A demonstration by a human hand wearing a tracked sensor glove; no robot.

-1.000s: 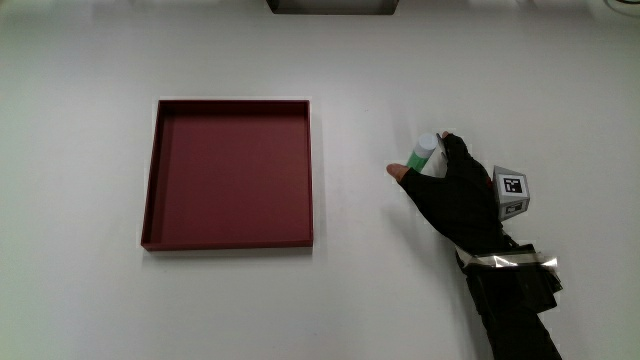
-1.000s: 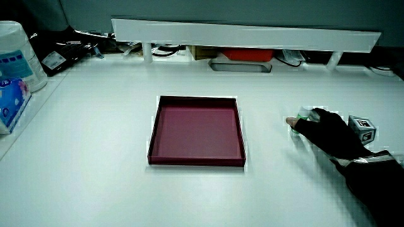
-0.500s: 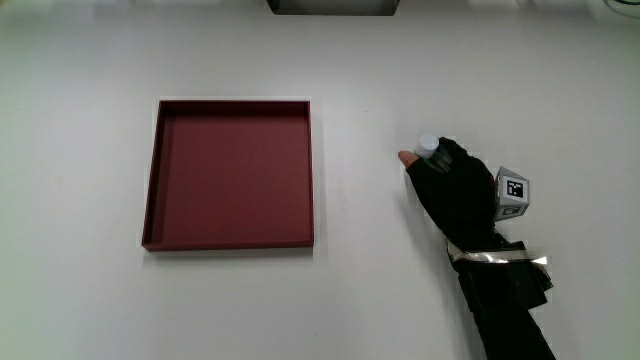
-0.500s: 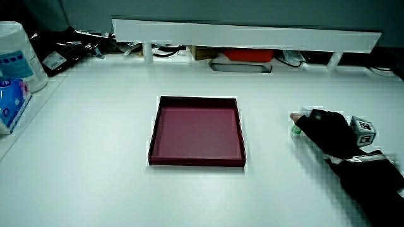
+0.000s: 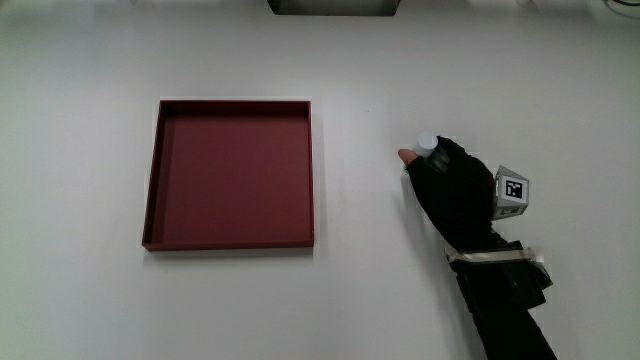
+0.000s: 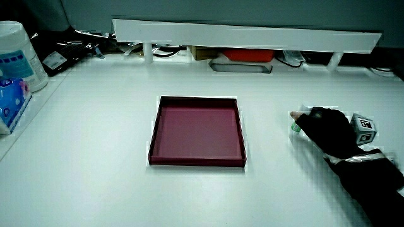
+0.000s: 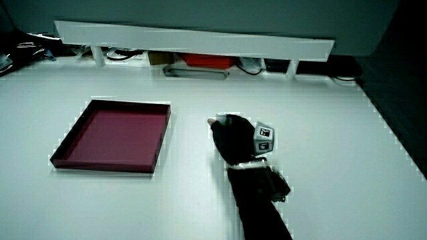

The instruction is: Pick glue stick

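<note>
Closed around the glue stick (image 5: 426,144) beside the red tray (image 5: 229,174): the hand (image 5: 455,188), fingers curled over the stick's body, thumb tip pressed against the side facing the tray. From above, only the stick's white cap visible, poking out past the knuckles; the rest hidden under the black glove. In a side view, a sliver of green showing low under the fingers (image 6: 294,128), right at the table (image 6: 88,164), with the bare thumb tip (image 6: 294,115) just above it; no cap to be seen there. In a side view from the other angle, the hand (image 7: 231,138) covering the stick entirely, so nothing of it to make out, only a pale fingertip at the glove's edge nearest the tray (image 7: 112,137). Patterned cube (image 5: 510,191) on the back of the hand, plain in all three views, on the side away from the tray. Forearm (image 5: 505,310) running from the hand toward the person. Stick and hand well apart from the tray, level with the middle of its nearest wall. Whether the stick rests on the table or sits lifted: cannot tell. Only in both side views: low white partition (image 6: 246,33) along the table's edge, and a white tub (image 6: 19,53) at the table's corner in one.
</note>
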